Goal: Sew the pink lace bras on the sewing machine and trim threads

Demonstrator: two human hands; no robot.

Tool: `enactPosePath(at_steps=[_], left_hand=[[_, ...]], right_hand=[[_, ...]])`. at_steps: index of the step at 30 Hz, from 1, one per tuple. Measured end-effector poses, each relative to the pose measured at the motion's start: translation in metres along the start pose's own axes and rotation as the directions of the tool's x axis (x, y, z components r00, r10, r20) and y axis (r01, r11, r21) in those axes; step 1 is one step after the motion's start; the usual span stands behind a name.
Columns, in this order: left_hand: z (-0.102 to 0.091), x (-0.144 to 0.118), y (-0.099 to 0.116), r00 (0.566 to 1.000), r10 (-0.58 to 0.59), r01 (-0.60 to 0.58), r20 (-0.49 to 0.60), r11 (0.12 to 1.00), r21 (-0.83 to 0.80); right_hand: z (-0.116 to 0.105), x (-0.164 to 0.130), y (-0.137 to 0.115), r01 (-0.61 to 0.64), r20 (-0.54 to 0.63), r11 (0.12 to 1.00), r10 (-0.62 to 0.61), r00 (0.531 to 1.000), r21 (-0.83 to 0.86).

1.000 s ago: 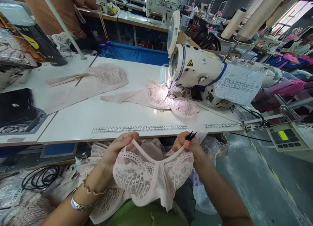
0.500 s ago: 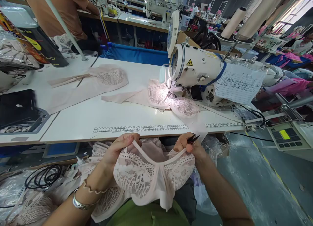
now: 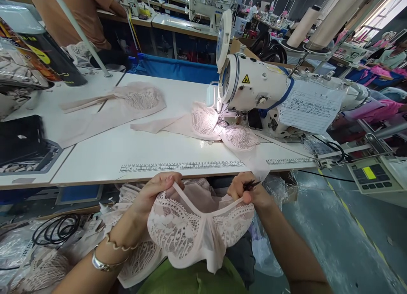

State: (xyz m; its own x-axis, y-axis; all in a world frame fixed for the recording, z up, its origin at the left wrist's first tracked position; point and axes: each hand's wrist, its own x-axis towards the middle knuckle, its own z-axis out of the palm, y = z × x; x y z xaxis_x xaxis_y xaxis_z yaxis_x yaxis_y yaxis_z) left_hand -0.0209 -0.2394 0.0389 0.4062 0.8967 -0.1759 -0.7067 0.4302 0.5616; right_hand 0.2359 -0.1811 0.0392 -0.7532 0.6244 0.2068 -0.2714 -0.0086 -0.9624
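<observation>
Two bare hands hold one pale pink lace bra (image 3: 197,228) in the head view, stretched out over the person's lap, just below the near edge of the white sewing table (image 3: 133,152). The left hand (image 3: 152,194) pinches the upper edge of the left cup between thumb and fingers; a silver bracelet (image 3: 103,263) sits on that wrist. The right hand (image 3: 246,192) is closed on the upper edge of the right cup and also grips small black thread snips (image 3: 251,184), whose tips point to the right. The narrow band of the bra runs taut between the two hands.

On the table, a printed ruler strip (image 3: 181,167) runs along the near edge. Beyond it a second lace bra (image 3: 219,131) lies under the needle of the white sewing machine (image 3: 257,88), lit by the machine's lamp. A paper sheet (image 3: 310,107) hangs on the machine's arm. Further left lies another pink garment piece (image 3: 127,105). More lace pieces (image 3: 140,256) are heaped under the left forearm.
</observation>
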Motion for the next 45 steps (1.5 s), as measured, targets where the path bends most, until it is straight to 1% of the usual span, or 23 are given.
enactPosePath(at_steps=[2,4,6,8,9,11,13,15,19,24,28,33,38,40,43,44,45], left_hand=[[0.001,0.002,0.0,0.999,-0.023,0.023,0.027,1.0,0.017],[0.002,0.004,0.001,0.997,-0.044,0.042,0.062,0.998,0.042],[0.003,0.006,0.001,0.996,-0.046,0.041,0.08,0.997,0.06],[0.004,0.007,0.002,0.996,-0.038,0.033,0.078,0.997,0.064],[0.004,0.007,0.002,0.997,-0.035,0.03,0.074,0.998,0.063],[0.004,0.007,0.002,0.997,-0.024,0.019,0.071,0.998,0.066],[0.002,0.007,0.002,0.997,-0.016,0.01,0.072,0.997,0.081],[0.002,0.007,0.002,0.997,-0.019,0.012,0.071,0.996,0.09],[0.003,0.007,0.002,0.999,-0.023,0.019,0.036,0.996,0.088],[0.004,0.006,0.002,0.999,-0.048,0.047,0.02,0.997,0.065],[0.002,0.006,0.001,0.998,-0.061,0.059,0.029,0.996,0.066],[0.0,0.007,0.002,0.998,-0.058,0.056,0.025,0.995,0.079],[0.003,0.006,0.0,0.998,-0.06,0.06,0.004,0.994,0.086],[0.004,0.008,0.0,0.998,-0.06,0.06,-0.007,0.993,0.099],[0.007,0.016,0.005,0.997,-0.067,0.073,-0.039,0.98,0.187],[0.007,0.019,0.008,0.997,-0.062,0.071,-0.044,0.965,0.252],[0.009,0.022,0.013,0.999,-0.034,0.045,-0.038,0.941,0.335]], right_hand=[[0.002,0.002,-0.013,-0.011,0.067,0.97,0.028,0.997,-0.243],[0.008,0.006,-0.024,0.009,0.125,0.876,0.059,0.99,-0.482],[0.017,0.009,-0.03,0.068,0.182,0.772,0.063,0.981,-0.632],[0.026,0.011,-0.031,0.133,0.243,0.702,0.059,0.968,-0.7],[0.03,0.012,-0.031,0.15,0.264,0.693,0.06,0.963,-0.705],[0.033,0.011,-0.028,0.143,0.282,0.733,0.069,0.957,-0.665],[0.032,0.01,-0.025,0.085,0.271,0.808,0.095,0.958,-0.583],[0.03,0.01,-0.023,0.018,0.254,0.859,0.131,0.958,-0.511],[0.028,0.011,-0.019,-0.095,0.242,0.904,0.211,0.947,-0.416],[0.028,0.011,-0.013,-0.103,0.237,0.952,0.175,0.956,-0.289],[0.028,0.01,-0.011,-0.083,0.224,0.962,0.144,0.964,-0.261],[0.028,0.009,-0.012,-0.063,0.213,0.955,0.128,0.969,-0.288],[0.028,0.009,-0.012,-0.039,0.247,0.947,0.123,0.961,-0.319],[0.029,0.011,-0.011,-0.057,0.261,0.941,0.151,0.954,-0.335],[0.028,0.012,-0.015,-0.091,0.294,0.941,0.192,0.936,-0.325],[0.026,0.009,-0.019,-0.085,0.296,0.941,0.188,0.937,-0.329],[0.023,0.004,-0.025,-0.063,0.282,0.925,0.178,0.943,-0.374]])
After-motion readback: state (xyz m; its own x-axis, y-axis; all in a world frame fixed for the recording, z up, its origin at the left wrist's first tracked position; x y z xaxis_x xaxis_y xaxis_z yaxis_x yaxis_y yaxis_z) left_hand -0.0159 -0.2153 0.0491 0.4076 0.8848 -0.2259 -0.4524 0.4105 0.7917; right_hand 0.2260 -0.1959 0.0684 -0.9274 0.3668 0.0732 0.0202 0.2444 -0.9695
